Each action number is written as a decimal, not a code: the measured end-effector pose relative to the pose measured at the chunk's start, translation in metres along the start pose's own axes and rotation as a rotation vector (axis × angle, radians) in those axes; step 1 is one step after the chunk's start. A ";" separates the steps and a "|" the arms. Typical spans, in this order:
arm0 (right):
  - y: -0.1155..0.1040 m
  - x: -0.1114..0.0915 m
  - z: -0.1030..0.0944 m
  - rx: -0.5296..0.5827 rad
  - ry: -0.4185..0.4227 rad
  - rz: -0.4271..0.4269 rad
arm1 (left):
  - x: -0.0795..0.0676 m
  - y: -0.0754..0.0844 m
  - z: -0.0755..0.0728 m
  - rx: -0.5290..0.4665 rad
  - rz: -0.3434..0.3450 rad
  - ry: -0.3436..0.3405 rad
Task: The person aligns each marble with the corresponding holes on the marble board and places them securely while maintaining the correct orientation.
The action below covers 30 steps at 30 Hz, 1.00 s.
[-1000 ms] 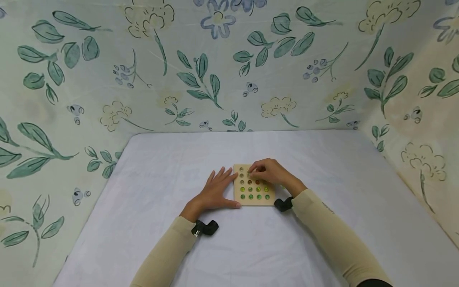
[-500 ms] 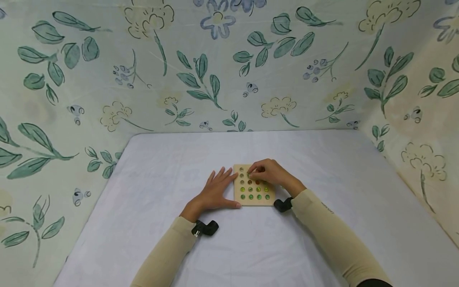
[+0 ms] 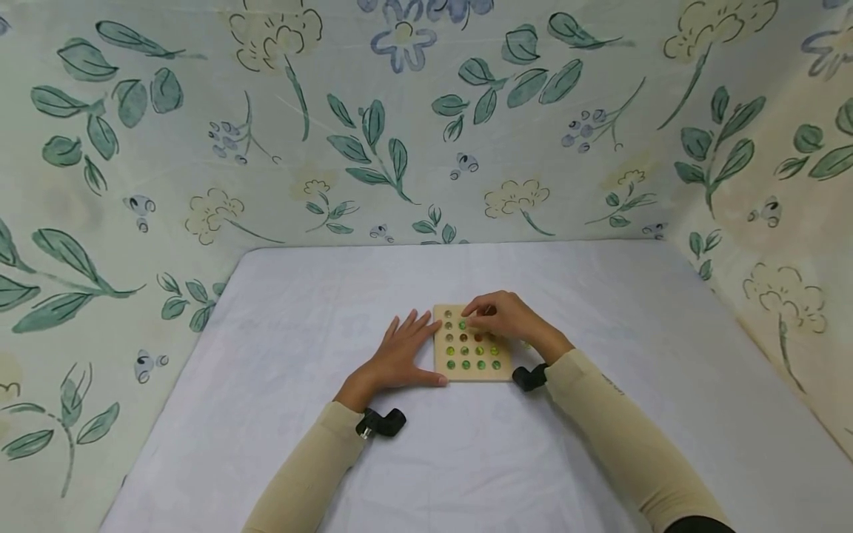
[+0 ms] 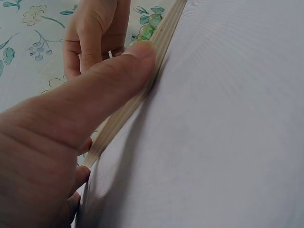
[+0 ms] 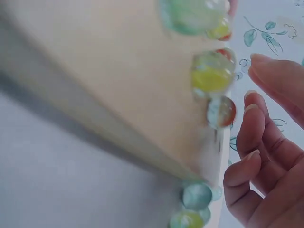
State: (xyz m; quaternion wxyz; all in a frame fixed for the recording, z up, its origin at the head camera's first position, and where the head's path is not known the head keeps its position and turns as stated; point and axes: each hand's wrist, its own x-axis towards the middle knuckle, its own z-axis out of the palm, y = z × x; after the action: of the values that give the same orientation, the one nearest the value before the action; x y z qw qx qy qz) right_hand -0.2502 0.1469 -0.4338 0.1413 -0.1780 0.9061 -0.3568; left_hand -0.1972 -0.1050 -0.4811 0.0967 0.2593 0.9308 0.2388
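A square wooden board (image 3: pixel 473 376) with rows of glass marbles lies on the white cloth. Green marbles (image 3: pixel 466 365) fill its front row; yellow-green ones (image 3: pixel 480 351) sit behind them, and amber and paler ones farther back. My left hand (image 3: pixel 400 355) has its fingers spread, with index fingertip at the board's left edge and thumb at the near edge. Over the back right part hovers my right hand (image 3: pixel 508 314), covering several holes. Its thumb and fingertips stand apart with nothing between them in the right wrist view, close to a green marble (image 3: pixel 463 324) in the second row from the back.
Loose marbles (image 5: pixel 197 195) lie beyond the board's edge in the right wrist view. White cloth (image 3: pixel 333 296) covers the table, with floral fabric (image 3: pixel 413 148) hanging behind and at the sides. Black wrist cameras (image 3: pixel 383 423) sit at both cuffs.
My right hand has lifted slightly and its fingertips have come off a green marble, which now shows in the second row from the back. The left hand stays still.
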 end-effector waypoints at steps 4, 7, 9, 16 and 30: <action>0.002 -0.004 -0.009 -0.034 0.045 -0.023 | 0.001 0.000 0.001 0.005 -0.004 0.005; 0.006 -0.007 -0.015 -0.047 0.065 -0.042 | 0.001 0.000 0.002 0.014 -0.009 0.007; 0.008 -0.009 -0.018 -0.050 0.079 -0.040 | 0.001 0.000 0.002 0.017 -0.013 0.006; 0.019 -0.017 -0.024 -0.046 0.109 -0.026 | 0.000 0.002 0.000 0.012 -0.018 0.000; 0.043 -0.031 -0.034 -0.029 0.116 -0.063 | -0.001 0.001 0.001 0.001 -0.001 0.019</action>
State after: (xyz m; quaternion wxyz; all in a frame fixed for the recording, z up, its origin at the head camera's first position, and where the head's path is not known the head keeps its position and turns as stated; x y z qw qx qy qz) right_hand -0.2453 0.2092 -0.4360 0.0746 -0.1875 0.9118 -0.3577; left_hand -0.1952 -0.1040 -0.4816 0.0881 0.2565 0.9320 0.2406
